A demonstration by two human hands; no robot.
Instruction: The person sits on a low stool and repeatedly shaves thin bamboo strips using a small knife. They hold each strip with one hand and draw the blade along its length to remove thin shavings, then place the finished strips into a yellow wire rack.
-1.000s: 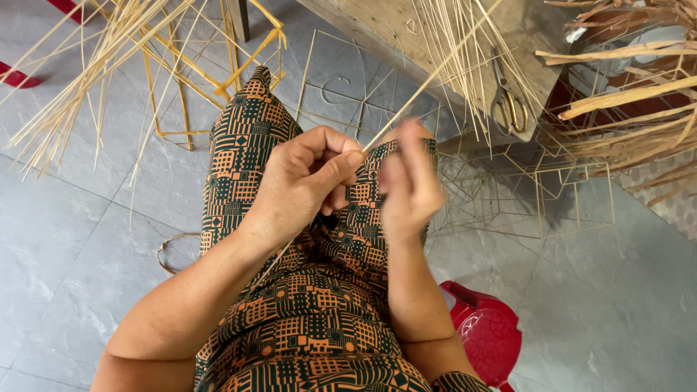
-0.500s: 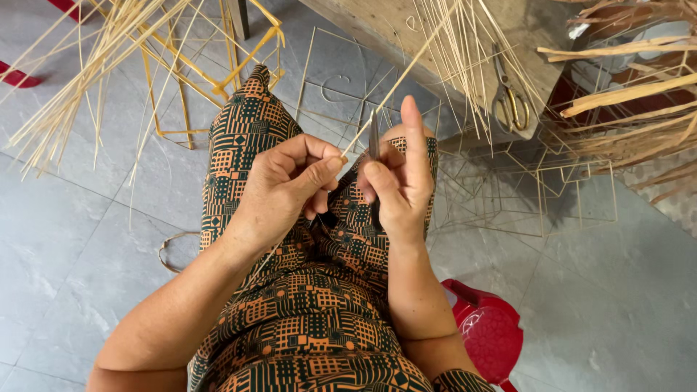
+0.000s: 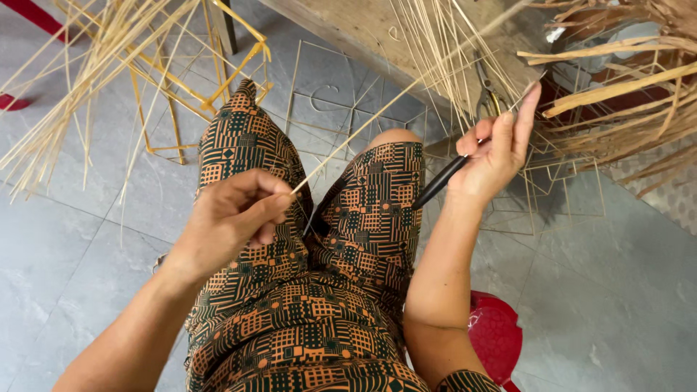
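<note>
The thin stick (image 3: 377, 112) is long and pale, and it runs from the person's lap up toward the wooden worktop (image 3: 348, 25). The left hand (image 3: 232, 218) pinches its low end tight between thumb and fingers, just above the patterned shorts (image 3: 290, 305). The right hand (image 3: 497, 152) is well apart from the left one, up near the far end of the stick. It grips a knife with a black handle (image 3: 439, 181), and its fingers stretch out straight. I cannot tell if those fingers touch the stick.

The stick looks smooth and thin all the way along, so I think much of the shaving on this one is done. I cannot tell how much more it needs.

A big bunch of the same sticks (image 3: 443, 51) hangs over the edge of the worktop, so many more seem to be waiting. Another pile of sticks (image 3: 80, 80) lies on the grey tile floor (image 3: 65, 261) to the left. Some square frames made of sticks (image 3: 196, 80) sit on the floor too, so some building is finished. The person sits on a red stool (image 3: 497, 334). A pair of scissors (image 3: 490, 91) lies on the worktop.
</note>
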